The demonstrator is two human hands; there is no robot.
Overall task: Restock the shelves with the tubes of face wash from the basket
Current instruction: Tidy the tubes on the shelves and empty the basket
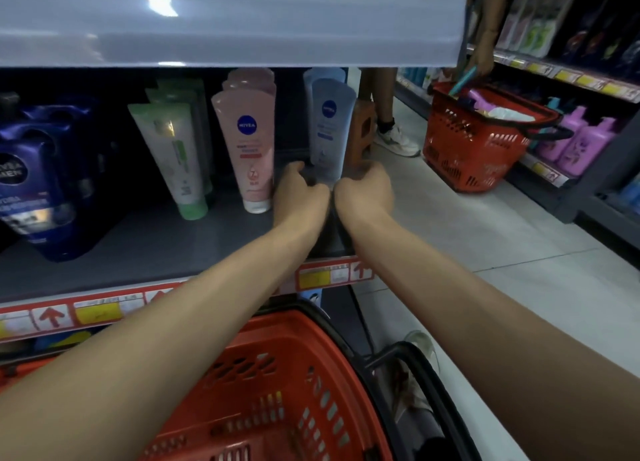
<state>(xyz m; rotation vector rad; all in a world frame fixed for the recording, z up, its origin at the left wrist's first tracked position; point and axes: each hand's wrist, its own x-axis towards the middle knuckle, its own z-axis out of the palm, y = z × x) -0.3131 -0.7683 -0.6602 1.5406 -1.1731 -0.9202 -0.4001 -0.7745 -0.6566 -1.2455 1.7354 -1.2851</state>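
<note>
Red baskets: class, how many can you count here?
2. The near basket is at bottom centre; the far basket stands on the floor, upper right. Others may be hidden off-frame.

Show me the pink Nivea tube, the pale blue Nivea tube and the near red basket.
pink Nivea tube (246,155): head view, middle of its front, below the logo.
pale blue Nivea tube (330,131): head view, front of its body.
near red basket (287,336): head view, its upper wall.

Pale blue tubes (330,128) are stood cap-down, one behind another, at the right end of the grey shelf (138,245). Pink tubes (247,148) and green-and-white tubes (173,159) are lined up leftwards. The red basket (277,391) is set below the shelf edge.
</note>
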